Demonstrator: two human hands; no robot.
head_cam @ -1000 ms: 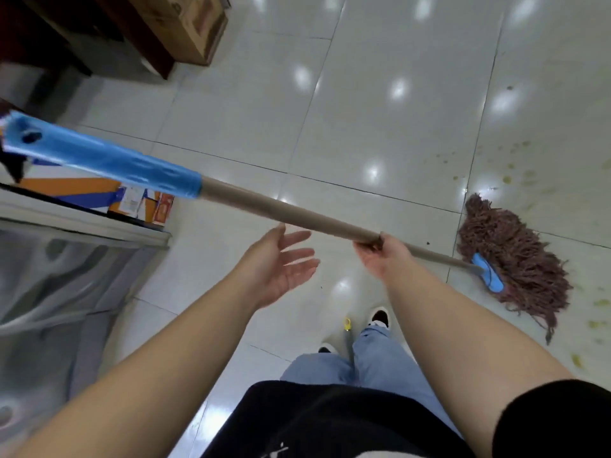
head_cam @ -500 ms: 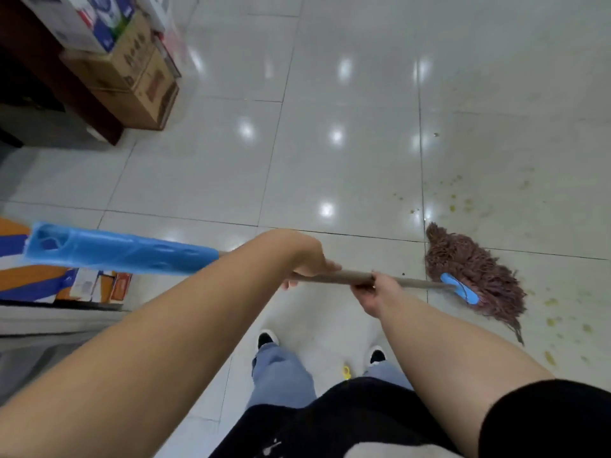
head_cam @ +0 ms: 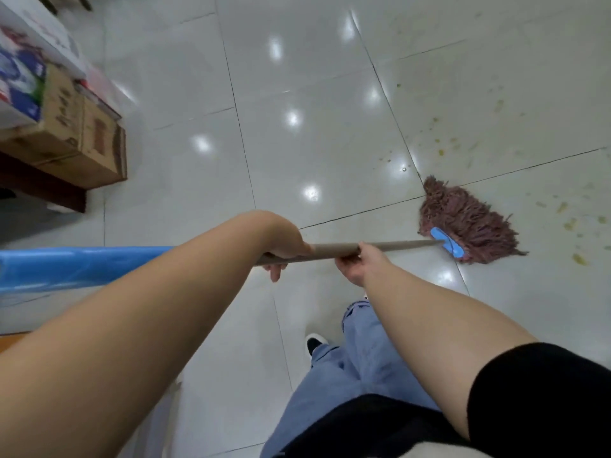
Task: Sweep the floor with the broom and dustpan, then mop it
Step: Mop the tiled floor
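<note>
I hold a mop across my body. Its brown string head lies on the white tiled floor at the right, fixed by a blue clamp. The beige handle runs left to a blue end sleeve. My left hand grips the handle from above, fingers curled round it. My right hand grips it a little farther down toward the mop head. Yellowish stains speckle the tiles right of and beyond the mop head.
Stacked cardboard boxes with printed packages on top sit on a dark low stand at the left. My jeans leg and a black shoe are below the handle.
My left hand, open and off the handle a second ago, has closed on it. The view swung right and the mop head now lies farther out on the stained tiles.
</note>
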